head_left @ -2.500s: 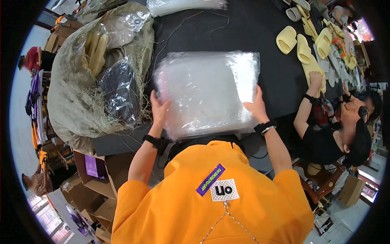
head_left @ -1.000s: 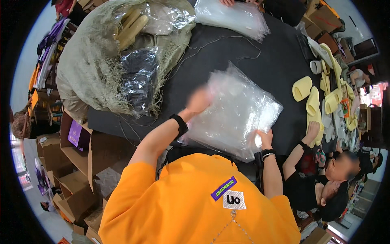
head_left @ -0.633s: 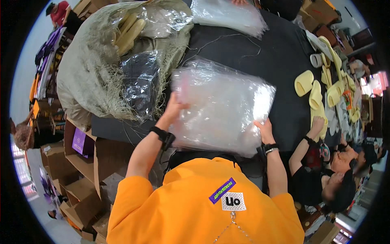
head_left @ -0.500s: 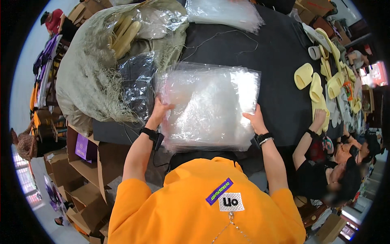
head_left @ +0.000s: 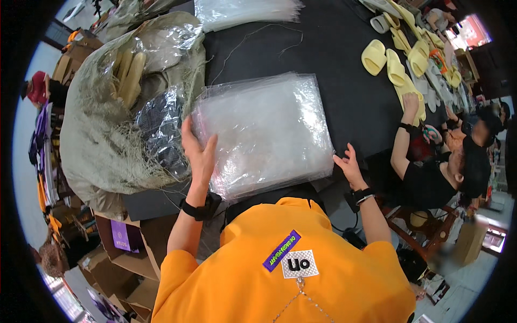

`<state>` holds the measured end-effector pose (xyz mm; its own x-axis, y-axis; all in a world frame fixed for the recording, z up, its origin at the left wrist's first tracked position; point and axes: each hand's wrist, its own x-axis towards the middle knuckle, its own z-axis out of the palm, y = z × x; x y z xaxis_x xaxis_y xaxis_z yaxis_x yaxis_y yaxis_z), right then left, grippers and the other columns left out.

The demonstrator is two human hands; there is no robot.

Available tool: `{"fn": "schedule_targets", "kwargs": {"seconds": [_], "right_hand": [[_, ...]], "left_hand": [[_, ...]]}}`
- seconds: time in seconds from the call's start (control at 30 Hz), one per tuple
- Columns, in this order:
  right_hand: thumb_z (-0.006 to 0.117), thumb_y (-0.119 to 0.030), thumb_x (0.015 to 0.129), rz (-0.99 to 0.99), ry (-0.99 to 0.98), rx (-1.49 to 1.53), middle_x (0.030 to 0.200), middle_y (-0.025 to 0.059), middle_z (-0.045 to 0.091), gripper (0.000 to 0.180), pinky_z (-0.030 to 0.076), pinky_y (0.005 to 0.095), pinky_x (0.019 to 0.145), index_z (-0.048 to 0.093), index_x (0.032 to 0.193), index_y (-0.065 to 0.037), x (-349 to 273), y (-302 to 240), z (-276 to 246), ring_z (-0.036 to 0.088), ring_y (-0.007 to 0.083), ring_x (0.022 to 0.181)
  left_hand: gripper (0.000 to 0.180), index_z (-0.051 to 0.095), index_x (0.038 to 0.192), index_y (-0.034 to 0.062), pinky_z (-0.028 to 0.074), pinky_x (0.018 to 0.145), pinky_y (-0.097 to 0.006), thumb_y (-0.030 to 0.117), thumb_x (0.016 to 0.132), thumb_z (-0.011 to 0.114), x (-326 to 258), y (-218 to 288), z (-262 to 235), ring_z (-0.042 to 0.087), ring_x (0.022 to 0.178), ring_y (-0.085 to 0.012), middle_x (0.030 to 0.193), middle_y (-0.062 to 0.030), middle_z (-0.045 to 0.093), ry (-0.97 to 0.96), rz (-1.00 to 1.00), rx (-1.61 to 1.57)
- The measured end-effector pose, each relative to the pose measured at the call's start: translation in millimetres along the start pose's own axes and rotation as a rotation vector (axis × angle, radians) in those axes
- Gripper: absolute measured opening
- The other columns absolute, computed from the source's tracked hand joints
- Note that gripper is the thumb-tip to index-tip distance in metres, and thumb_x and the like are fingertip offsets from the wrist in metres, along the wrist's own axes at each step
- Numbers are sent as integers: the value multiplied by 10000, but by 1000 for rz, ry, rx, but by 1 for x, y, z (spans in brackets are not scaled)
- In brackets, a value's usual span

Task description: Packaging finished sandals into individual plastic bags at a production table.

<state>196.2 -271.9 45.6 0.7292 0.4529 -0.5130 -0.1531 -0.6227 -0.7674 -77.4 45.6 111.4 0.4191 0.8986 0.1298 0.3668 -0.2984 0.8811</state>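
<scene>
A stack of clear plastic bags (head_left: 264, 134) lies on the dark table at its near edge, slightly turned. My left hand (head_left: 200, 153) is beside the stack's left edge, fingers stretched and thumb apart. At the stack's lower right side is my right hand (head_left: 350, 166), its fingers spread and thumb close to the plastic edge. Neither hand grips the bags. Close to my left hand stands a large woven sack (head_left: 102, 118), its mouth showing yellow slippers (head_left: 129, 81) and a dark item in shiny clear wrap (head_left: 160, 126).
Another pile of clear bags (head_left: 247, 13) lies at the table's far side. Yellow slides (head_left: 373, 57) and grey footwear line the right side, where a co-worker in black (head_left: 431, 180) reaches in. Open cardboard boxes (head_left: 126, 245) stand at lower left. A loose thread (head_left: 253, 35) crosses the table.
Both hands have let go of the bag stack's sides and opened. The stack now lies turned a little counterclockwise in view. The whole view has shifted.
</scene>
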Motion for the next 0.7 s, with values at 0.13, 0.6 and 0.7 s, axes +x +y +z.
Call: {"fn": "schedule_targets", "kwargs": {"seconds": [0.13, 0.6, 0.7], "right_hand": [[701, -324, 751, 145, -54, 48, 1323, 228, 303, 856, 369, 389, 920, 191, 1395, -84, -18, -1, 3, 423, 286, 1118], [639, -33, 757, 135, -230, 214, 759, 27, 556, 505, 437, 225, 587, 415, 1210, -40, 22, -15, 2, 524, 96, 660], [691, -77, 715, 169, -260, 44, 806, 44, 548, 617, 447, 261, 695, 388, 1251, -41, 30, -5, -5, 522, 128, 723]], "left_hand": [[560, 460, 1225, 69, 265, 1016, -417, 188, 714, 655, 62, 12, 48, 329, 1236, -338, 1295, -151, 430, -228, 272, 17], [632, 511, 1208, 140, 304, 939, -495, 619, 799, 457, 172, -49, 134, 436, 1156, -339, 1239, -135, 494, -915, -35, 705], [609, 534, 1185, 163, 351, 882, -456, 597, 758, 523, 155, -49, 128, 455, 1107, -318, 1149, -126, 531, -784, 174, 793]]}}
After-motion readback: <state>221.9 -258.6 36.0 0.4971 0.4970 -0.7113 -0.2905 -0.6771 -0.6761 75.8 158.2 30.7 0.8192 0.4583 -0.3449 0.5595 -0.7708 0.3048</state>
